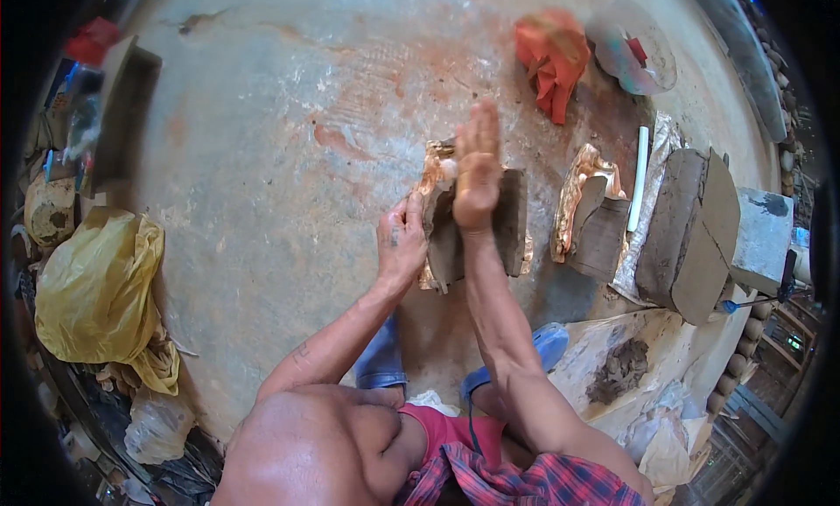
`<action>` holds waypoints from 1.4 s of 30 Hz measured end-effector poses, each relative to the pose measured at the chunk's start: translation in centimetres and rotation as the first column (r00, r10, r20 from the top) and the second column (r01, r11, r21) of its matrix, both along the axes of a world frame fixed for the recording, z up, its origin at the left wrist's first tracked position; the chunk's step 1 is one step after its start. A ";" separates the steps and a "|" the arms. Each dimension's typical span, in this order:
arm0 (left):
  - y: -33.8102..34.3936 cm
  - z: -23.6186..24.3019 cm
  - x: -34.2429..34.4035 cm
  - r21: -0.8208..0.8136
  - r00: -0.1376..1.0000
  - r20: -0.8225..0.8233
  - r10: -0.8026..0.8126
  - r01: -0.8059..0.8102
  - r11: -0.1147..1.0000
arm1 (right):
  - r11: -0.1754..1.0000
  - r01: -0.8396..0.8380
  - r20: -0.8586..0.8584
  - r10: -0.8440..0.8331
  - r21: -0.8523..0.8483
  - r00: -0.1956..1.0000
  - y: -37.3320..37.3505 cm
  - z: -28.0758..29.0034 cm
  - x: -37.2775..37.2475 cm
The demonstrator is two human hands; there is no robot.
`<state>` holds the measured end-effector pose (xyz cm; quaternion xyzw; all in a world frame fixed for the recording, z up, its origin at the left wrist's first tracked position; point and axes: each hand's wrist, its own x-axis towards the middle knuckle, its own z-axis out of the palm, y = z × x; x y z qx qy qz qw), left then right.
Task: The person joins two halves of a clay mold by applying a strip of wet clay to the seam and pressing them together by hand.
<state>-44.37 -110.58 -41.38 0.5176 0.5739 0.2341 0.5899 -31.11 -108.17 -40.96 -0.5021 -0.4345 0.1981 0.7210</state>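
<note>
In front of me on the floor lies a brown clay piece (446,244) in a pale, orange-stained, mould-like shell (435,163). My left hand (402,244) is closed on the shell's left edge. My right hand (479,169) is over the clay with its fingers stretched out straight; whether the palm touches the clay cannot be made out. Part of the clay is hidden behind my right hand and forearm. Further right sits a similar stained shell (573,195) with clay (601,244) in it.
A white tube (638,178) and a large clay block (672,226) stand at the right, beside a grey block (763,239). Orange cloth or plastic (553,60) and a clear plastic bag (634,55) lie far right. A yellow bag (96,287) is at left.
</note>
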 end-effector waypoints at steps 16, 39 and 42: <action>2.5 -0.6 -0.2 0.002 0.996 0.011 -0.089 0.089 0.996 | 0.985 0.128 0.463 -0.063 -0.112 0.884 -1.3 -2.8 0.8; 8.7 2.8 -1.2 0.330 0.699 -0.411 -0.585 0.712 0.619 | 0.235 0.767 0.632 -0.451 -0.597 0.630 -30.1 2.6 24.5; 9.8 3.4 -1.6 0.154 0.778 -0.194 -0.598 0.626 0.764 | 0.279 0.677 0.553 -0.409 -0.681 0.726 -29.5 2.0 27.2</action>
